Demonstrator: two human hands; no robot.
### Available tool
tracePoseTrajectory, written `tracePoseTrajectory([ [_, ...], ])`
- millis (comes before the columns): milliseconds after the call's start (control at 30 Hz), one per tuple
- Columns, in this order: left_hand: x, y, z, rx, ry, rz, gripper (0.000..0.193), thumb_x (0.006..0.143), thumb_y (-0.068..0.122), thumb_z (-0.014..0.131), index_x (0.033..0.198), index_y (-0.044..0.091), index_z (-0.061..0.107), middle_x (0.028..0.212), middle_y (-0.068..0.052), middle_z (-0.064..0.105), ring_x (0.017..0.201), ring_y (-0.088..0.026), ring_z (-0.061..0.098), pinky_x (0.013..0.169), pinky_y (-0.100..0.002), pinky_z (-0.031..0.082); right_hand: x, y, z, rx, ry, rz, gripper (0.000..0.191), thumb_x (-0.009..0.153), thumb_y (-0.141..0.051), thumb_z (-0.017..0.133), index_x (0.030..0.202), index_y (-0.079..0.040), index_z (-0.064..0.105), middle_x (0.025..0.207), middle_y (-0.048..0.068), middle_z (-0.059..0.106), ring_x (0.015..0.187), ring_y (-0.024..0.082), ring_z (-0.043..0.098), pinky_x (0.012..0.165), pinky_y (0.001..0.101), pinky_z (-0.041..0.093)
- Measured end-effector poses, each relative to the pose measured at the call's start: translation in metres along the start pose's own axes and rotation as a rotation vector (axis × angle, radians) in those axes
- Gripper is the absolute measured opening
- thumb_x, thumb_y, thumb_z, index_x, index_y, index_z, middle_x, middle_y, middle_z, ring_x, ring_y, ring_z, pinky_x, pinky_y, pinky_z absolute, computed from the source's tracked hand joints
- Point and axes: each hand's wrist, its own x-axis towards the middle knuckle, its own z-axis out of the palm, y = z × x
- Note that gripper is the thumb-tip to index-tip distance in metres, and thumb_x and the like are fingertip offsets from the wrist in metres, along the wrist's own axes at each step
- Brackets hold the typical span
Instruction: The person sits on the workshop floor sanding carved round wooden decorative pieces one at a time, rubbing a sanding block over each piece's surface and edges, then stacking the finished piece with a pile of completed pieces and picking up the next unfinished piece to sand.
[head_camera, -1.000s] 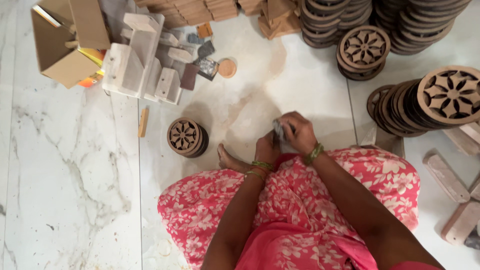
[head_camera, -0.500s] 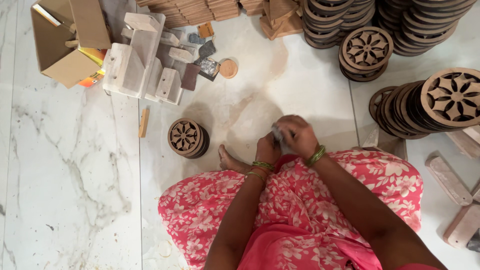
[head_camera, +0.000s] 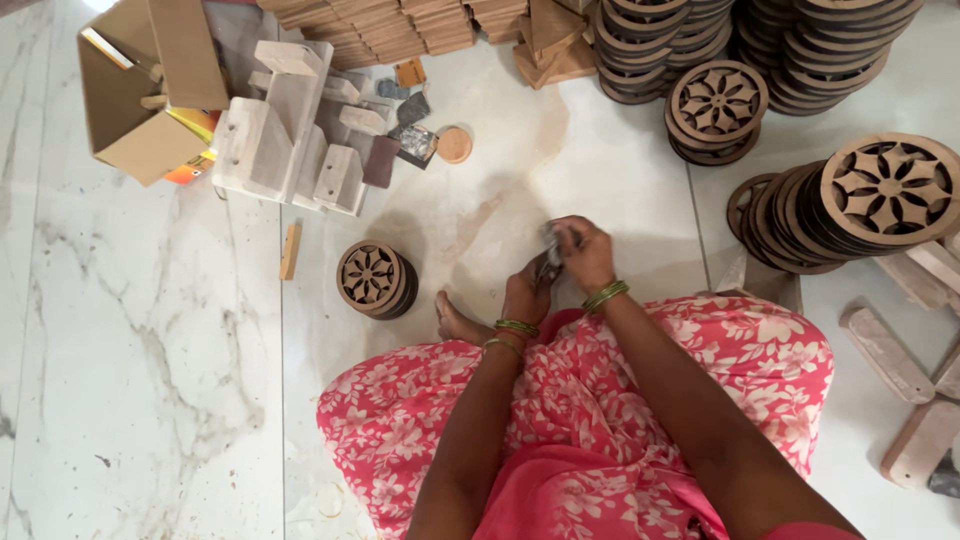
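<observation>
far left there's an open cardboard box (head_camera: 140, 95) tipped on its side on the marble floor (head_camera: 130, 360), with a bunch of pale wooden blocks (head_camera: 290, 130) right beside it. a little wooden stick (head_camera: 290, 250) lies just below those. then we've got a short stack of round carved discs (head_camera: 375, 278) with a flower cutout on top, sitting near our bare foot (head_camera: 455, 320).

in the middle, our left hand (head_camera: 527, 295) and right hand (head_camera: 585, 255) are pressed together just above the lap, over the floor in front of the pink floral dress (head_camera: 640, 400). both are curled tight around a small piece (head_camera: 550, 245). it looks greyish and crumpled or thin, mostly hidden by fingers, so we can't really tell what it is. green bangles on both wrists.

off to the right there's a leaning row of discs (head_camera: 850, 205) in darker brown, same flower pattern, and taller stacks (head_camera: 760, 40) along the top edge. a few flat wooden slats (head_camera: 885, 350) lie at far right.
</observation>
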Motion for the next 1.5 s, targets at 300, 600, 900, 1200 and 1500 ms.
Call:
tracePoseTrajectory([
  [300,-0.018,-0.001,0.0,-0.043,-0.02,-0.068,0.047,0.092,0.014,0.072,0.137,0.006,0.06,0.109,-0.02,0.076,0.102,-0.03,0.077,0.085,-0.037,0.058,0.001,0.01,-0.013,0.407,-0.028,0.237,0.022,0.109,-0.015,0.058,0.117,0.0,0.072,0.094,0.003,0.07,0.08,0.01,0.058,0.071,0.0265,0.05],
  [600,-0.014,-0.003,0.011,-0.042,0.043,-0.063,0.036,0.086,0.006,0.07,0.122,-0.001,0.069,0.092,-0.024,0.075,0.087,-0.029,0.078,0.075,-0.039,0.058,-0.024,0.002,-0.007,-0.223,0.036,-0.71,0.013,0.099,-0.007,0.061,0.108,-0.004,0.07,0.101,0.014,0.07,0.091,0.027,0.068,0.084,0.0359,0.056],
  [900,-0.022,0.014,0.006,-0.12,0.042,0.086,0.035,0.094,0.006,0.063,0.128,0.0,0.065,0.104,-0.025,0.073,0.102,-0.038,0.073,0.081,-0.044,0.057,-0.024,-0.001,-0.017,-0.268,-0.1,-0.007,0.014,0.1,-0.015,0.069,0.111,-0.008,0.076,0.097,0.014,0.077,0.085,0.024,0.074,0.077,0.0335,0.057],
  [1200,-0.01,-0.012,0.022,0.186,0.001,-0.063,0.012,0.084,0.005,0.067,0.095,0.001,0.068,0.086,-0.028,0.07,0.088,-0.047,0.07,0.071,-0.051,0.058,-0.027,0.015,-0.015,-0.287,-0.035,-0.722,0.014,0.097,-0.013,0.069,0.108,-0.008,0.075,0.103,0.012,0.077,0.094,0.025,0.073,0.082,0.0345,0.06],
  [1500,-0.02,0.027,0.003,-0.025,-0.051,-0.022,0.04,0.094,0.006,0.062,0.134,0.002,0.064,0.113,-0.025,0.073,0.109,-0.039,0.072,0.088,-0.04,0.057,-0.015,0.02,-0.013,0.141,-0.08,0.282,0.015,0.101,-0.015,0.067,0.109,-0.007,0.078,0.095,0.007,0.078,0.079,0.012,0.07,0.068,0.027,0.057],
])
